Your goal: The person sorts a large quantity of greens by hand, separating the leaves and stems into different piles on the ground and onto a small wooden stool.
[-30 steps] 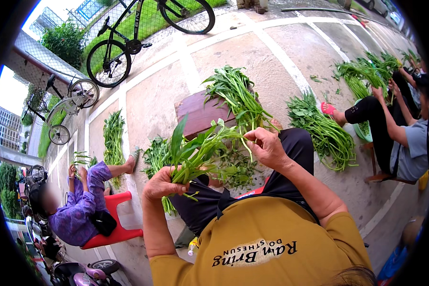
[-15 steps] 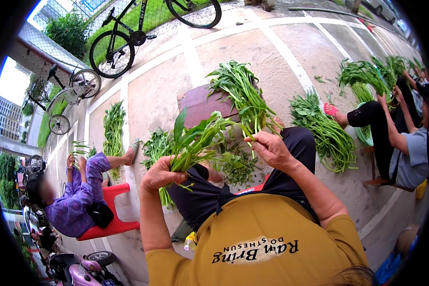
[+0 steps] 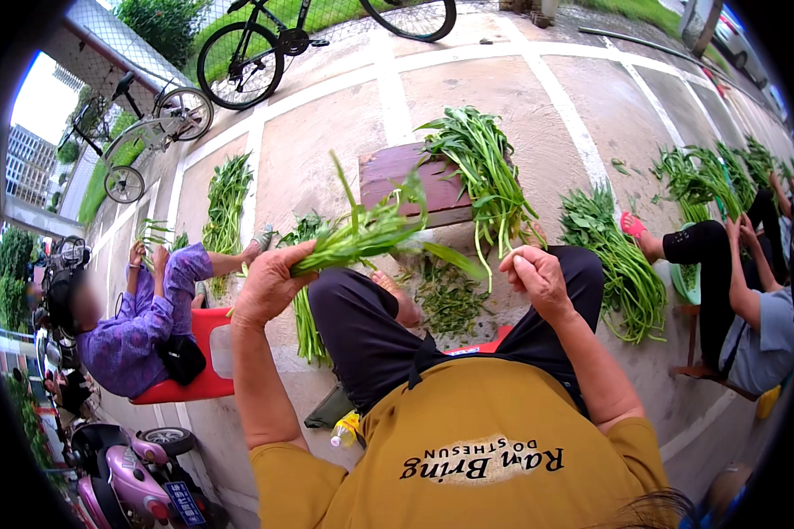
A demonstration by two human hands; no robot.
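Note:
My left hand [image 3: 272, 286] is closed round a bunch of leafy green stems [image 3: 353, 238], which look like water spinach. The bunch points right, above my knees, and is partly smeared by motion. To the right, the fingers of my right hand [image 3: 540, 280] are drawn together in a pinch; whatever may be between them is hidden. Just beyond that hand, a larger pile of greens [image 3: 485, 172] lies across a low dark-red wooden stool [image 3: 401, 181], its stems hanging over the near edge. Loose leaves and cut bits [image 3: 450, 304] are scattered on the ground between my feet.
More greens lie in heaps on the paving, at the right [image 3: 613, 269] and far left [image 3: 229, 198]. A person in purple [image 3: 141, 322] sits on a red chair [image 3: 207, 353]; others handle greens at the right. Bicycles [image 3: 238, 66] stand behind. A yellow-labelled bottle [image 3: 346, 429] lies by my left side.
My left hand has moved left and up a little with the bunch. My right hand has drawn away from the bunch, where it was pinching a stem. The whole view has shifted slightly.

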